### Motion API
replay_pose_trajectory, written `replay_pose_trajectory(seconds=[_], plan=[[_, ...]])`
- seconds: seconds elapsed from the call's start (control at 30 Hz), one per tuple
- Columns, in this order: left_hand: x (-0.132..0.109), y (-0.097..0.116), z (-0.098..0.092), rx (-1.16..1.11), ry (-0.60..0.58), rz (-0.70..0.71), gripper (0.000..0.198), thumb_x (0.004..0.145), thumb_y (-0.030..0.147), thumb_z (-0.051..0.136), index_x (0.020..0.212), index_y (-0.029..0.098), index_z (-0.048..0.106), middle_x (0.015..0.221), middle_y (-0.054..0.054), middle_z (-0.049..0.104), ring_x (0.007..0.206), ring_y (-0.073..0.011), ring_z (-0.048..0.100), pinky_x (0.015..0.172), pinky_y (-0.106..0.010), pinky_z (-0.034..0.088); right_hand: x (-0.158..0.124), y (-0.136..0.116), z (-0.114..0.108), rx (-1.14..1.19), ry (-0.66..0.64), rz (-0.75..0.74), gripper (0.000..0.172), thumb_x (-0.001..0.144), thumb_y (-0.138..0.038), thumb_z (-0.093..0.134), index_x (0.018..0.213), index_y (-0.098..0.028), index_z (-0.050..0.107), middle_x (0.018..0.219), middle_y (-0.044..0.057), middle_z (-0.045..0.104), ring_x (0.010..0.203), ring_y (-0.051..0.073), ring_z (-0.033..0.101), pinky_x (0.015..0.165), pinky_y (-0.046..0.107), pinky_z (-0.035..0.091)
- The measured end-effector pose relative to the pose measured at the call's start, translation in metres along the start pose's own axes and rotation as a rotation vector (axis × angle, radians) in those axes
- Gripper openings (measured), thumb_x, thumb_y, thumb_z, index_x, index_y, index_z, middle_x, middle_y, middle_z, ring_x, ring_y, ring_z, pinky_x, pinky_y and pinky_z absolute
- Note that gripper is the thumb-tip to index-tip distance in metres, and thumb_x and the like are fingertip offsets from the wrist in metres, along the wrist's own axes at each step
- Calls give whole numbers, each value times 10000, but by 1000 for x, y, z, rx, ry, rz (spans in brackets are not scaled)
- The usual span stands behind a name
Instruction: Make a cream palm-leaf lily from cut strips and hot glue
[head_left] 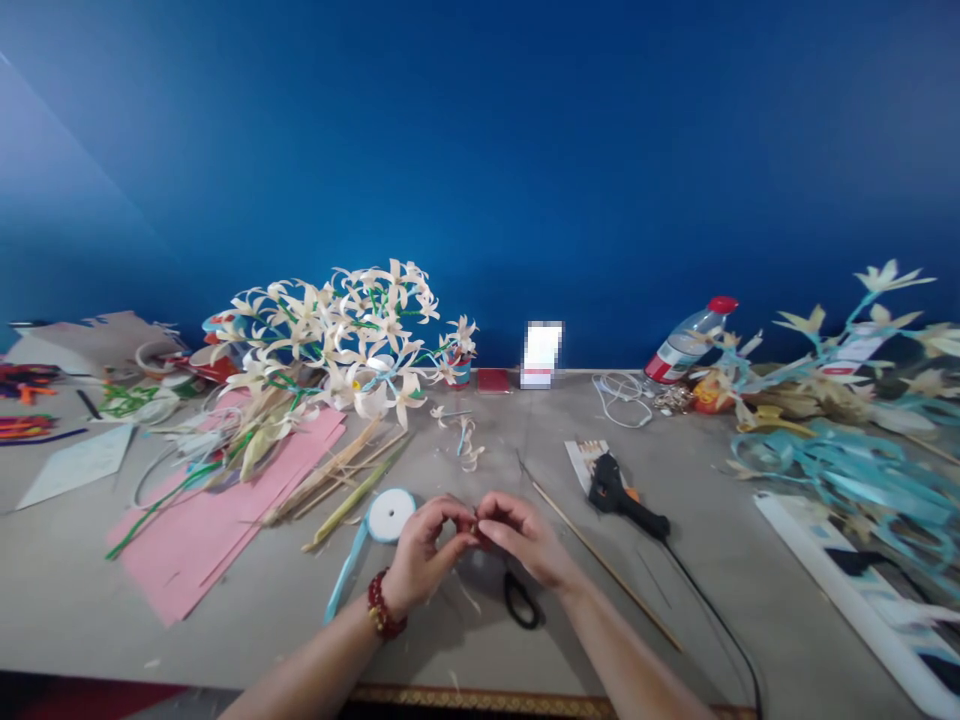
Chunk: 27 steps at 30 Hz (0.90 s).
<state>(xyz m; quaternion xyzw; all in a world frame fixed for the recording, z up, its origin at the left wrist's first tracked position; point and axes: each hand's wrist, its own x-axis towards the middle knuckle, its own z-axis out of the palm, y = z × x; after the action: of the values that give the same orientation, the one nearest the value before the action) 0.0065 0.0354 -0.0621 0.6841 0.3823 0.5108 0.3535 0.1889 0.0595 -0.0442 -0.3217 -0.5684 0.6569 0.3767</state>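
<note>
My left hand (433, 550), with a red bead bracelet (385, 603) on its wrist, meets my right hand (523, 540) low over the middle of the table. Both are closed, fingertips pinched together at one spot. What they pinch is small and mostly hidden by the fingers, so I cannot make it out. Beside the left hand lies a roll of light blue ribbon (391, 515), its loose end trailing toward me. A black scissor-like handle loop (523, 602) shows below the right hand. Just right of that hand, a thin wooden stick (600, 553) lies slanted.
A black glue gun (630, 500) with its cord lies to the right, near a white power strip (832, 600) and tangled blue ribbon (847, 465). White handmade flowers (352, 335) stand at back left, behind pink paper sheets (225, 520). A bottle (686, 345) leans against the blue wall.
</note>
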Motion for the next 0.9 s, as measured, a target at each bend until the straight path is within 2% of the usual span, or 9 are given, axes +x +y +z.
replay_pose_trajectory(seconds=[0.2, 0.37, 0.57, 0.73, 0.9], plan=[[-4, -10, -3, 85, 4, -103, 80, 840, 219, 668, 863, 176, 605, 786, -36, 654, 720, -159, 602, 685, -265, 472, 2, 2, -2, -115, -31, -20, 260, 827, -426, 674, 811, -176, 604, 741, -20, 544, 674, 121, 467, 624, 228, 371], [-3, -15, -4, 40, -13, -140, 96, 859, 246, 647, 835, 180, 582, 786, -42, 641, 744, -168, 598, 694, -267, 470, 3, 0, -2, -184, -11, -35, 240, 849, -413, 643, 812, -176, 629, 716, -18, 573, 641, 120, 487, 607, 230, 384], [1, -10, -3, -39, -92, -170, 97, 852, 255, 657, 853, 179, 597, 837, -56, 656, 799, -177, 610, 738, -271, 475, 5, -1, -4, -327, 32, -98, 235, 865, -384, 616, 759, -175, 615, 677, -19, 571, 644, 129, 512, 610, 232, 390], [6, -5, -2, -79, -32, -305, 122, 849, 285, 643, 833, 165, 627, 791, -52, 658, 738, -169, 596, 687, -257, 472, 4, 3, -4, -489, 91, -153, 222, 935, -356, 525, 814, -187, 602, 720, -7, 605, 686, 141, 556, 638, 236, 410], [7, -5, 0, -116, -28, -403, 155, 843, 308, 643, 818, 157, 668, 725, -39, 654, 662, -154, 572, 628, -242, 451, 4, 4, -2, -693, 154, -218, 200, 979, -320, 450, 875, -200, 572, 796, 14, 628, 757, 160, 585, 702, 256, 425]])
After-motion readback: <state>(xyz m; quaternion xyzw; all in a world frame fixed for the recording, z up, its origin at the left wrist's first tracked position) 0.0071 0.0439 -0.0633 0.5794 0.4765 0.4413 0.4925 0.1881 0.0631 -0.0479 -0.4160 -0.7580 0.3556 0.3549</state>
